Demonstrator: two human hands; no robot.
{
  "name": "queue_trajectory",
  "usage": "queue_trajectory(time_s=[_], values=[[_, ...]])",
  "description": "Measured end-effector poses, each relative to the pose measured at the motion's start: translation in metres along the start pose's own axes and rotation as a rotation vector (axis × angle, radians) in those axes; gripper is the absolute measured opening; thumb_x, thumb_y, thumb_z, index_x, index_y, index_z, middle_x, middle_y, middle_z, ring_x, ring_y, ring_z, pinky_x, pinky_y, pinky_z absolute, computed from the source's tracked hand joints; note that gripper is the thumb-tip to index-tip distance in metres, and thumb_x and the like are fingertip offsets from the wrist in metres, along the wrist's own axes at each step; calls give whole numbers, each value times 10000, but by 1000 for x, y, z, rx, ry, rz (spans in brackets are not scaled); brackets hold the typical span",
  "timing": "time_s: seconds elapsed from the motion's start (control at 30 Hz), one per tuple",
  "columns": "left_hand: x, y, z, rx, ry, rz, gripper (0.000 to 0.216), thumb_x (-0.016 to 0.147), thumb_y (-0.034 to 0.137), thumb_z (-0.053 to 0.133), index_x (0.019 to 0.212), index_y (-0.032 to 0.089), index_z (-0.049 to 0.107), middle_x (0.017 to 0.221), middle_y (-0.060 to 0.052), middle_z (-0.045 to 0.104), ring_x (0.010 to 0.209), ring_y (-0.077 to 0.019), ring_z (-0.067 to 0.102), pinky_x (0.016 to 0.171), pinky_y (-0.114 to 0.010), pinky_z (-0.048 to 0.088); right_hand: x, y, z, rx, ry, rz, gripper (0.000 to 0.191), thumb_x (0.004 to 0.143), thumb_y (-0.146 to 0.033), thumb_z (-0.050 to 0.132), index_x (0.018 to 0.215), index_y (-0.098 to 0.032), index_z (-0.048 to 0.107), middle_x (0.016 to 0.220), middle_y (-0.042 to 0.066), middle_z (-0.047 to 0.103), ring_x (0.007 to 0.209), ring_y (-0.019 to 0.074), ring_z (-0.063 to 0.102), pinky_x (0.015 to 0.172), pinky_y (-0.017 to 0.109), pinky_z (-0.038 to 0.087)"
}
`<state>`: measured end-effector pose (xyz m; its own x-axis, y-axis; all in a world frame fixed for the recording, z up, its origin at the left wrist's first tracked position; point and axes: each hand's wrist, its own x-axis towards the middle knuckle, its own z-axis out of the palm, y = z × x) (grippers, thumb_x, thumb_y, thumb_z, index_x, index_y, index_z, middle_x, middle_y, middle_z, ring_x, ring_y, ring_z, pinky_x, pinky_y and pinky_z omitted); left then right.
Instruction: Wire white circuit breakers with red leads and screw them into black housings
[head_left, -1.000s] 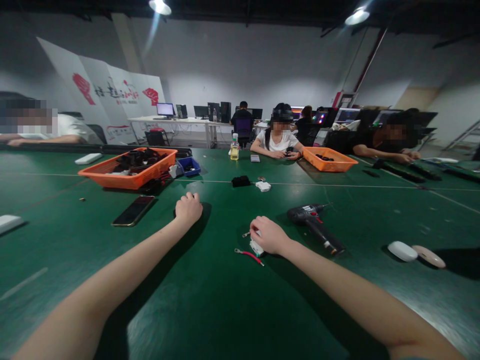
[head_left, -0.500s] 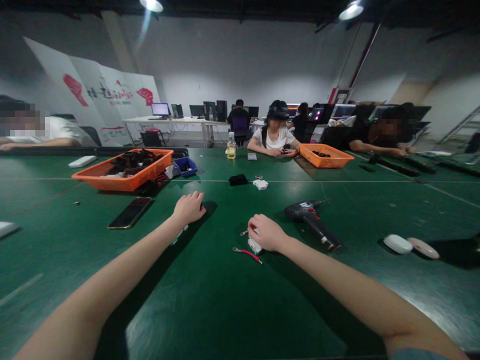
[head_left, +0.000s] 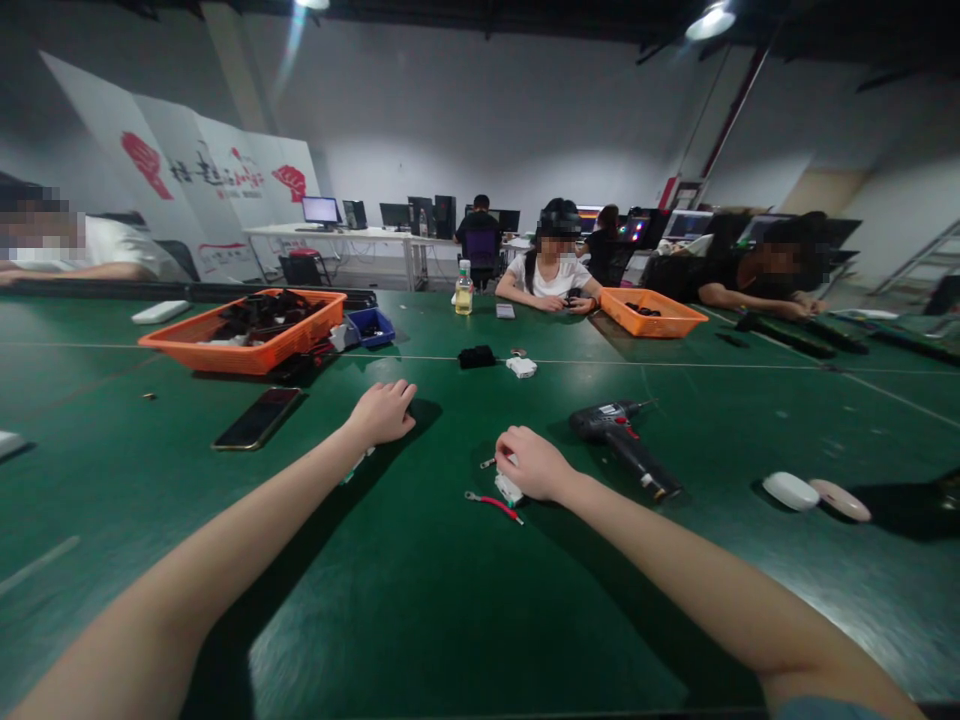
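Note:
My left hand (head_left: 384, 412) is raised over the table with its fingers curled; what they hold, if anything, is hidden. Under that wrist, a white and green piece (head_left: 360, 465) partly shows. My right hand (head_left: 534, 462) is closed, its fingertips turned down beside a white block-shaped part (head_left: 508, 489), which it partly covers. A small metal lug (head_left: 487, 463) pokes out by those fingers. Just in front lies a short red cable (head_left: 496, 507) with a ring terminal on its left end. To the right rests a black power screwdriver (head_left: 624, 440).
A phone (head_left: 259, 419) lies left of my left hand. Beyond it stand an orange basket (head_left: 247, 355) of dark parts and a blue bin (head_left: 373, 328). A black piece (head_left: 476, 357) and a white part (head_left: 522, 368) lie ahead. Co-workers sit around the table.
My left hand has shifted slightly to the right, its fingers still curled. The right hand stays by the white part. The view has tilted a little.

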<state>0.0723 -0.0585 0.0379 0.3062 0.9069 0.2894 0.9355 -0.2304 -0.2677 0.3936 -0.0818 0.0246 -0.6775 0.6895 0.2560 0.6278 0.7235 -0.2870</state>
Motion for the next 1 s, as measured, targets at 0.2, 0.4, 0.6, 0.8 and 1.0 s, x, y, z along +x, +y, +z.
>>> queue_trajectory(time_s=[0.2, 0.4, 0.6, 0.8, 1.0], values=[[0, 0, 0, -15, 6, 73, 470, 809, 279, 492, 1262, 156, 517, 1150, -138, 597, 970, -264, 620, 854, -375, 458, 0, -1, -3, 21, -3, 10, 134, 956, -262, 527, 880, -185, 606, 893, 54, 623, 867, 187, 554, 735, 309, 420], [0, -1, 4, 15, -10, 75, 489, 803, 272, 491, 1275, 149, 517, 1158, -152, 584, 996, -279, 612, 837, -379, 452, 0, -3, -3, 25, -19, 20, 137, 959, -269, 525, 892, -185, 609, 905, 59, 620, 864, 188, 548, 701, 301, 410], [0, 0, 2, 10, -3, 62, 436, 833, 310, 494, 1246, 174, 533, 1176, -148, 592, 1015, -276, 610, 843, -381, 427, 1, -1, -1, -7, 2, 7, 104, 943, -247, 553, 878, -185, 605, 881, 50, 609, 866, 187, 541, 728, 302, 403], [-1, 2, 3, 16, 5, -7, 353, 937, 427, 403, 1116, 173, 572, 1068, -131, 633, 948, -272, 639, 860, -404, 410, 1, 0, -1, 11, -1, 8, 119, 949, -255, 541, 873, -186, 600, 881, 45, 610, 865, 183, 543, 736, 303, 407], [-2, 3, 4, 5, -20, -85, 295, 881, 292, 437, 1114, 160, 561, 1018, -132, 642, 925, -281, 642, 765, -378, 444, 1, -2, -3, 13, -20, 25, 137, 954, -267, 530, 875, -184, 605, 892, 50, 614, 864, 182, 546, 726, 301, 417]])
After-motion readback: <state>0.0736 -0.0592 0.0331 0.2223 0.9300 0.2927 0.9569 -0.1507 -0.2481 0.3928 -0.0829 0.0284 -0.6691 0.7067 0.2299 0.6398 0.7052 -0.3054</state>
